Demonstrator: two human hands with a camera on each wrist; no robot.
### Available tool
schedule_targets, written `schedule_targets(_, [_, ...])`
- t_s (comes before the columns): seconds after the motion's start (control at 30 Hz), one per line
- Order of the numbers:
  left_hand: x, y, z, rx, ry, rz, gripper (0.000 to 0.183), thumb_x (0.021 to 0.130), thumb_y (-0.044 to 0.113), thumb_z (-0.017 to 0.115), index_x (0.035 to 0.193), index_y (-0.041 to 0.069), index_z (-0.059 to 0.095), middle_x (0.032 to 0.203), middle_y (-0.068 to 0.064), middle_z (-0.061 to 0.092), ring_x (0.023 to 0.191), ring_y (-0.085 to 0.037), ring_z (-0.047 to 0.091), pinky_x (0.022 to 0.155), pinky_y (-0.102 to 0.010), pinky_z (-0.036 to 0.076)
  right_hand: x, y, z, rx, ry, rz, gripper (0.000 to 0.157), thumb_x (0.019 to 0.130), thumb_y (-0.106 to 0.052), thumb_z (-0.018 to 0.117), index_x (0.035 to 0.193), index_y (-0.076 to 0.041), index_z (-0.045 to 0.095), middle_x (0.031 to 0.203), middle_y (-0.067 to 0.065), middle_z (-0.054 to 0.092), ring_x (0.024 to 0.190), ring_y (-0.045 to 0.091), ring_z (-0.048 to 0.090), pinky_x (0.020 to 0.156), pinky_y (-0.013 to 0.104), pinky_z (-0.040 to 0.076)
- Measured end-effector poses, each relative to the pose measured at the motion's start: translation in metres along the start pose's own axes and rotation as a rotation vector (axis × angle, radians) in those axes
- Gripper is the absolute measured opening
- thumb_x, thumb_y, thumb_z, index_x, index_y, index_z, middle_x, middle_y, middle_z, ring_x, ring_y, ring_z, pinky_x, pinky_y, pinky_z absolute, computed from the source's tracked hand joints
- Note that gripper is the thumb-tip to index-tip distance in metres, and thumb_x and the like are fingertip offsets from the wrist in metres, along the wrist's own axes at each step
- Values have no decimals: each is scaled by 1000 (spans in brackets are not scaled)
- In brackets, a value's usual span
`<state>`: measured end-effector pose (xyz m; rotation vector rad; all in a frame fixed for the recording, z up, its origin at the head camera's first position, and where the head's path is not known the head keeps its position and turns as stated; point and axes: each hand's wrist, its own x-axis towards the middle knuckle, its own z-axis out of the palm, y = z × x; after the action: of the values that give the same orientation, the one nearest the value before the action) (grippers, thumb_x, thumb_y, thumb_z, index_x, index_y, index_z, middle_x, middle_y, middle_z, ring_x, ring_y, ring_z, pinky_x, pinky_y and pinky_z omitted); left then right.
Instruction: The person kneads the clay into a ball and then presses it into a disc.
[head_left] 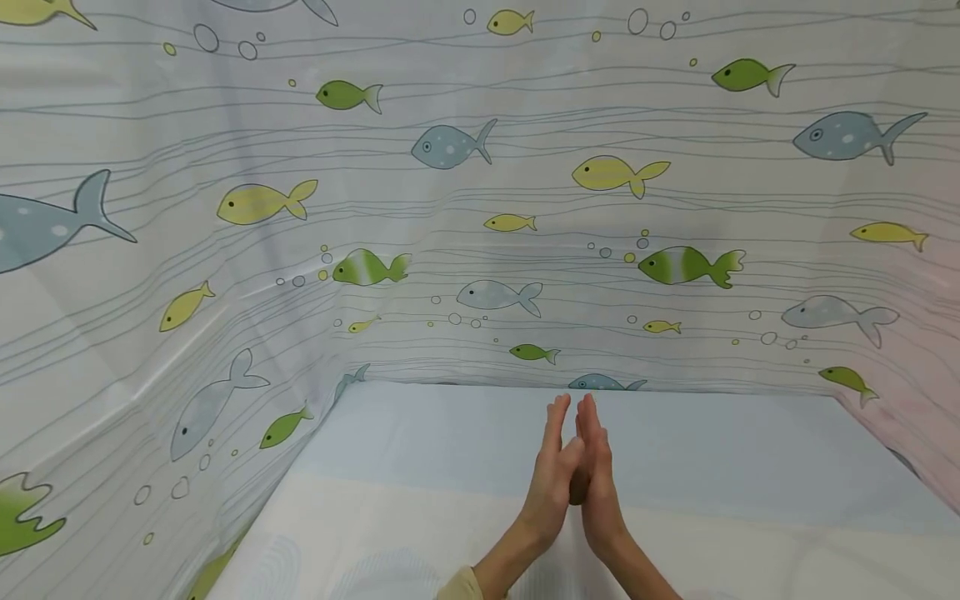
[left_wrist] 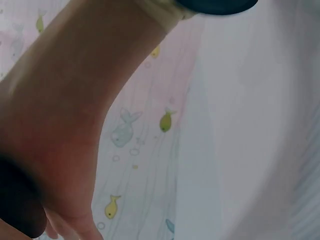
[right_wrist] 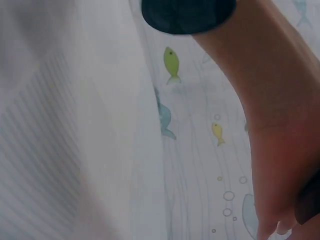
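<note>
Remotely, I watch one left hand (head_left: 549, 493) and one right hand (head_left: 602, 493), fingers straight, hold one dark brown object (head_left: 577, 490) between their palms over one pale surface (head_left: 420, 446).

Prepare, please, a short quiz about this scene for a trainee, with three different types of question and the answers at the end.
1. Choose one: where is the small dark thing in relation to the left hand and the right hand?
A) to the left of both
B) between them
C) above both

2. True or false: both hands are closed into fists.

3. Short answer: which animals are printed on the sheet behind the hands?

Key:
1. B
2. False; the fingers are extended.
3. Fish
</note>
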<state>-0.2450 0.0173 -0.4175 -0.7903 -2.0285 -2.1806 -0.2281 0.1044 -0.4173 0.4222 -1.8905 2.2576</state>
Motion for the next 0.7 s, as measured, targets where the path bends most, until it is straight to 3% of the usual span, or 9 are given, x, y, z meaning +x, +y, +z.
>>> schedule_targets(0.23, [11,0,-12,-34,58,30,64,100,37,35,159,21,17,166,3,9,153,-20,1,118,-61,1,-12,-4,11,31,-82,25,59,106,-45,3,160,-22,-4,166,1,-3,152,26,-8,110,71,-7])
schedule_targets(0.43, [9,-12,-20,28,77,28,61,102,40,30,159,21,18,166,1,11,153,-23,1,116,-66,1,-15,-4,13,50,-80,29,59,106,-44,3,160,-23,-4,166,3,-2,152,29,-8,108,74,-7])
schedule_targets(0.6, [0,-21,-17,24,27,-1,61,103,41,26,160,21,14,166,2,7,153,-25,-5,115,-67,-2,-9,-8,10,41,-36,17,59,105,-48,7,160,-29,2,167,1,3,153,27,-3,110,71,-8])
schedule_targets(0.7, [-7,-22,-11,16,-31,-16,61,104,40,26,160,22,10,166,3,4,153,-24,-5,117,-62,1,-4,-8,7,44,-6,16,59,104,-51,8,160,-33,2,167,-1,3,153,24,-2,115,65,-5])
